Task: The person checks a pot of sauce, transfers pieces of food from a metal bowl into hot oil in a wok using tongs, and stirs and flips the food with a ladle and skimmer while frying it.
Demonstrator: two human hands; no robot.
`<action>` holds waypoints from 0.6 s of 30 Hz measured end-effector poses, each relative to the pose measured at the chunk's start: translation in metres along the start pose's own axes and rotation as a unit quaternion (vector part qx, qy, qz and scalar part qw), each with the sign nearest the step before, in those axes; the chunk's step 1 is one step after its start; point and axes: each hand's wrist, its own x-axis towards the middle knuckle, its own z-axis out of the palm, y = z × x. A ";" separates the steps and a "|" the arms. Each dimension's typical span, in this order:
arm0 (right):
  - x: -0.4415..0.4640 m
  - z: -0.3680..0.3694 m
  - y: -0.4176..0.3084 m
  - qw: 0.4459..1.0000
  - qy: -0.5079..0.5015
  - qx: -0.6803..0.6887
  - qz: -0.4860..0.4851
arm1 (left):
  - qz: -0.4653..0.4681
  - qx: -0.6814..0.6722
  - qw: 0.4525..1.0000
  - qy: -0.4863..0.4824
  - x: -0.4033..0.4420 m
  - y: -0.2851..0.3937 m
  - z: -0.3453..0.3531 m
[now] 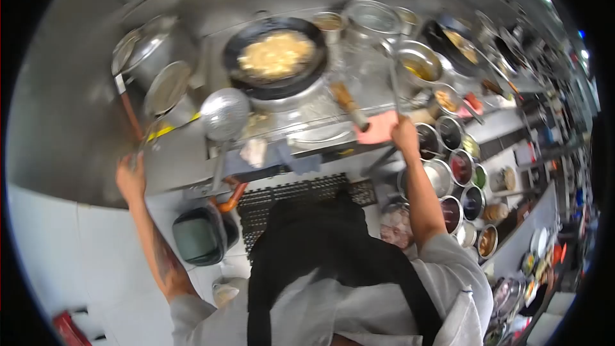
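Note:
My left hand [131, 178], at the left end of the steel counter, is closed around the handle of a round mesh strainer [168, 88], its head raised beside a steel pot. In my right hand [405, 136] is a long, thin metal-handled utensil [394, 86] pointing away from me; its far end is blurred among the pots. Between my hands, farther back, a black wok [234, 57] sits on the stove with pale yellow food [277, 54] in it. A perforated skimmer [224, 114] lies nearer me, left of the wok.
A wooden-handled brush [349, 104] and a pink cloth [377, 128] lie along the stove's front. Right of them are a pot of yellow liquid [419, 63] and several sauce containers [460, 166]. A green bin [200, 236] stands on the floor beside a black mat [295, 195].

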 end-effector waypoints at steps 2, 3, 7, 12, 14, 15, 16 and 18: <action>-0.035 0.028 -0.002 0.993 -0.062 -0.094 0.039 | -0.075 0.072 0.989 -0.108 0.029 -0.036 0.005; -0.050 0.043 -0.001 0.991 -0.068 -0.102 0.050 | -0.070 0.129 0.975 -0.169 0.047 -0.076 0.035; -0.069 0.089 0.022 0.987 -0.088 -0.121 0.067 | -0.126 0.205 0.929 -0.279 0.059 -0.112 0.060; -0.073 0.050 -0.040 0.985 -0.086 -0.089 0.117 | -0.137 -0.188 0.879 -0.417 0.083 -0.171 0.146; -0.074 0.077 -0.002 0.997 -0.012 -0.078 0.023 | -0.215 -0.441 0.730 -0.476 0.080 -0.136 0.161; -0.086 0.068 -0.016 0.997 -0.026 -0.077 0.015 | -0.220 -0.561 0.657 -0.453 0.076 -0.121 0.172; -0.097 0.063 -0.028 0.997 -0.044 -0.057 0.034 | -0.227 -0.669 0.569 -0.421 0.067 -0.106 0.180; -0.113 0.065 -0.042 0.998 -0.024 -0.032 0.042 | -0.233 -0.678 0.579 -0.389 0.044 -0.061 0.177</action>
